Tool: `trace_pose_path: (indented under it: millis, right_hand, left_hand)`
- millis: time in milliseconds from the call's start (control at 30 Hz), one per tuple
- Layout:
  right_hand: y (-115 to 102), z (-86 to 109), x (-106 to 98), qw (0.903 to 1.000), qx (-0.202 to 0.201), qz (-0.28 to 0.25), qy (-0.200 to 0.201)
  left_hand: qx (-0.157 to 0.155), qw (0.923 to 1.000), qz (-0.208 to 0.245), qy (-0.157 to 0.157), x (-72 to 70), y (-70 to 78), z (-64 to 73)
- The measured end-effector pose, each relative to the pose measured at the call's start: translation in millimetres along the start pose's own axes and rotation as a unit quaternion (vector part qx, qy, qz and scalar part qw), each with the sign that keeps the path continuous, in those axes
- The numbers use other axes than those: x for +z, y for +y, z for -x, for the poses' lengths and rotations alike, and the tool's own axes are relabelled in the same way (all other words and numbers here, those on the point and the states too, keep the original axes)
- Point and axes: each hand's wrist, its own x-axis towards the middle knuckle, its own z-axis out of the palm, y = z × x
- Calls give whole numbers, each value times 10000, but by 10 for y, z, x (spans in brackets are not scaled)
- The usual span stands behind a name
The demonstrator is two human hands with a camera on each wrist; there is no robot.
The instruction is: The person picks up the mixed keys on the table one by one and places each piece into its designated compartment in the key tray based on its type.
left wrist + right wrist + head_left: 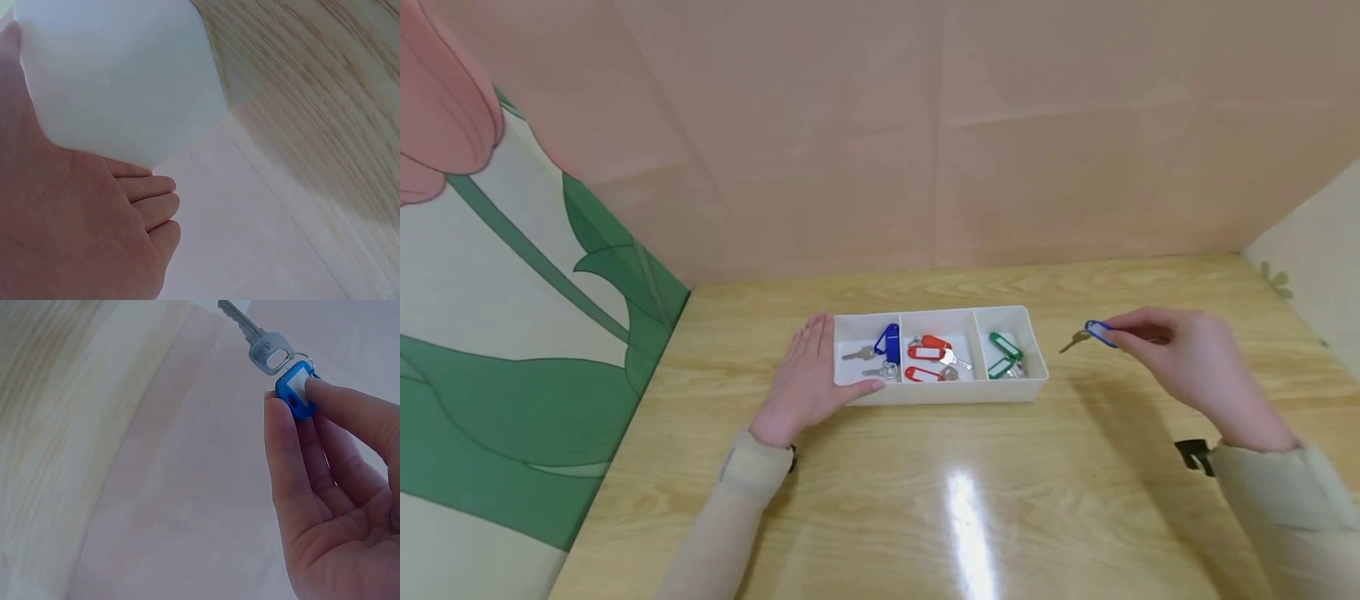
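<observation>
A white three-compartment tray sits on the wooden table. Flat against its left end lies my left hand, fingers straight, with the thumb along the front rim. To the right of the tray, above the table, my right hand pinches a blue key tag between thumb and fingertips. From the tag's ring hangs a single key, its blade pointing toward the tray. Keys with blue tags lie in the left compartment, red tags with keys in the middle, green tags with keys at the right.
Behind the wooden table rises a pinkish wall covering. A wall with a large flower and leaf print borders the left side. A pale wall stands at the right.
</observation>
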Motion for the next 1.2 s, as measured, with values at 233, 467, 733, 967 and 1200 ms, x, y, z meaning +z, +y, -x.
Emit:
trace_pose_path:
  millis: [233,467,733,967,1200]
  right_hand:
    - [-100,-80,19,9991,-321,-150,225]
    - [-243,-137,0,9981,-427,-215,377]
    - [-445,-200,39,9966,-626,-308,445]
    - [-581,-265,105,9950,-767,-502,394]
    - [-697,-302,146,9934,-839,-694,350]
  left_hand:
    - [-24,10000,-9,-8,-14,-8,-9]
    - [-3,10000,-4,-8,-25,-3,-15]
    - [58,10000,57,43,-25,2,-6]
    - [36,10000,51,4,-23,7,-7]
    - [9,10000,85,3,-18,-1,6]
